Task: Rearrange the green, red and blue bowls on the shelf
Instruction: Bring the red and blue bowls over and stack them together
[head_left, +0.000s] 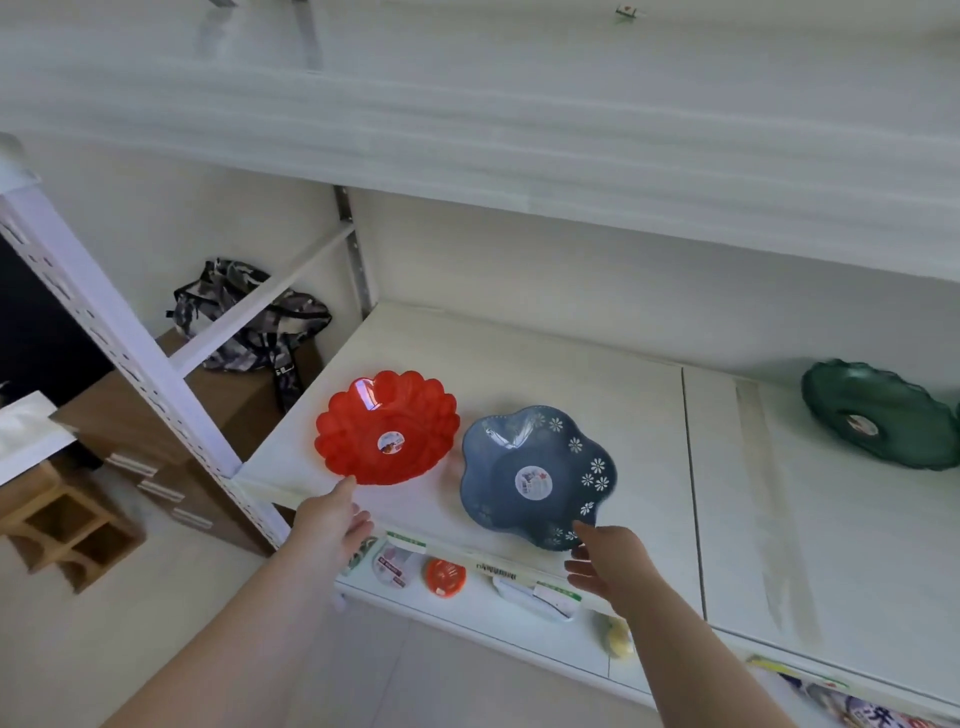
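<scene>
On the white shelf: three bowls are seen on the middle board of the shelf (519, 364), two at its left part and one far to the right.
Red bowl: the red bowl (387, 427) with a scalloped rim is set near the shelf's left front corner, upright, with a round sticker at its centre.
Blue bowl: the blue bowl (537, 475) with a lobed rim and white flower marks is placed just to the right of the red one, close beside it without clear contact; its near rim reaches the shelf's front edge.
Green bowl: the green bowl (880, 415) is placed well apart from the other two, at the right edge of the view, partly cut off.
Left hand: the left hand (332, 514) is stretched toward the red bowl, its fingertip met with the near rim; the fingers are loosely spread and nothing is gripped.
Right hand: the right hand (608, 564) is held at the blue bowl's near rim, thumb at the edge, fingers spread wide below; whether the rim is pinched cannot be told.
Lower shelf: small packaged items are seen under the front edge, among them an orange round lid (445, 577).
Left background: a camouflage bag (249, 317) is laid on cardboard boxes (228, 400).
</scene>
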